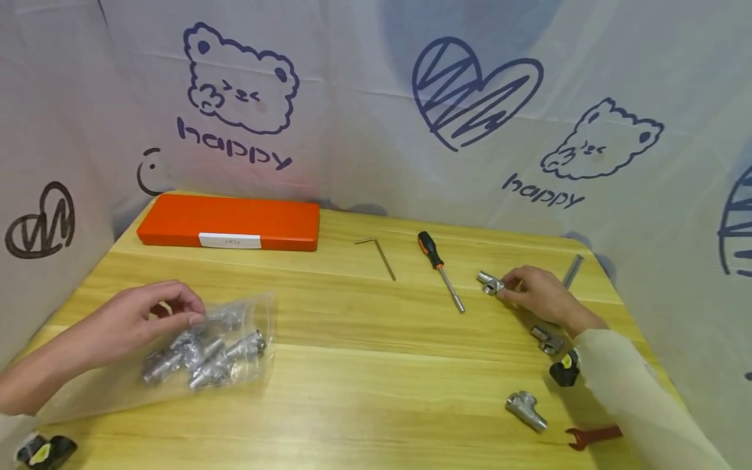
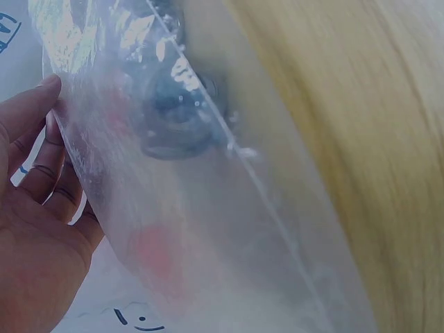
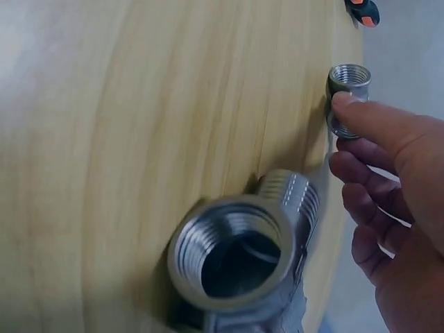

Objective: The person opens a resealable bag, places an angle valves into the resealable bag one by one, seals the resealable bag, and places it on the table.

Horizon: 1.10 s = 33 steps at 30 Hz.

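Observation:
On the left of the head view, my left hand pinches the upper edge of a clear plastic bag. Several metal pipe tees lie inside, blurred by the plastic. The left wrist view shows thumb and fingers at the bag's edge. Across the table, my right hand grips a threaded metal pipe tee between thumb and fingers, at or just above the tabletop. A second tee lies below that hand, large in the right wrist view. Nearer the front rests a third tee.
An orange case lies at the back left. Along the back are a hex key and a screwdriver. A grey metal bar lies behind the right hand. The red wrench is partly under the right sleeve. White printed cloth surrounds the table.

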Available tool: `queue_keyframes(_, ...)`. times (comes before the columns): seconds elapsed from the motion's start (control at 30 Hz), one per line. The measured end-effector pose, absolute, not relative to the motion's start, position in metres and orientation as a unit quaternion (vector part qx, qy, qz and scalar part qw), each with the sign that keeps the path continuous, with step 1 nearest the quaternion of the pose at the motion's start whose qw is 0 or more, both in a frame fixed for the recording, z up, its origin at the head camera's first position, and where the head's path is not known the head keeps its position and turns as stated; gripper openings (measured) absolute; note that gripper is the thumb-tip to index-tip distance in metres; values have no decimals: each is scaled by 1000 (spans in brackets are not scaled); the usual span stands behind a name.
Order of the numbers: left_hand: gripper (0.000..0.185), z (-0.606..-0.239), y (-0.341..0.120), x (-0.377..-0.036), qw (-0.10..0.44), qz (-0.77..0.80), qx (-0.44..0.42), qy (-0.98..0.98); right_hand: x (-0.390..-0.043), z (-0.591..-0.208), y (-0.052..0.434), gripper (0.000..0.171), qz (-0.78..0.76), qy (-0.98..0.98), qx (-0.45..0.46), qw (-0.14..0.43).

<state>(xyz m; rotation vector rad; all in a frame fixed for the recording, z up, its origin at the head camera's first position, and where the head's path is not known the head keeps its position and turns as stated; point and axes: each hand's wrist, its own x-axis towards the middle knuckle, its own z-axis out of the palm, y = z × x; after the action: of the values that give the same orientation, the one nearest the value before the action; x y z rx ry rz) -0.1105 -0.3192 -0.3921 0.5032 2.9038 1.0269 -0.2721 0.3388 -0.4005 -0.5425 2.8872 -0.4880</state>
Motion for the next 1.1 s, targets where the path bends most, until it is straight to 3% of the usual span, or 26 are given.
queue_keyframes(0.33,3,-392,-316,-112,13,326,161,931,-268,-395,328,20,-164,968,-191,19)
queue_keyframes(0.57,3,-393,-316,-112,13,323,161,933,-258,-384,286,18,-218,947,-234,-19)
queue_keyframes(0.8,3,-395,-316,-110,11,325,157,933,-239,-382,201,19,-328,902,-275,58)
queue_keyframes(1.1,3,-395,-316,-111,8,325,162,932,-205,-409,81,19,-387,838,-348,165)
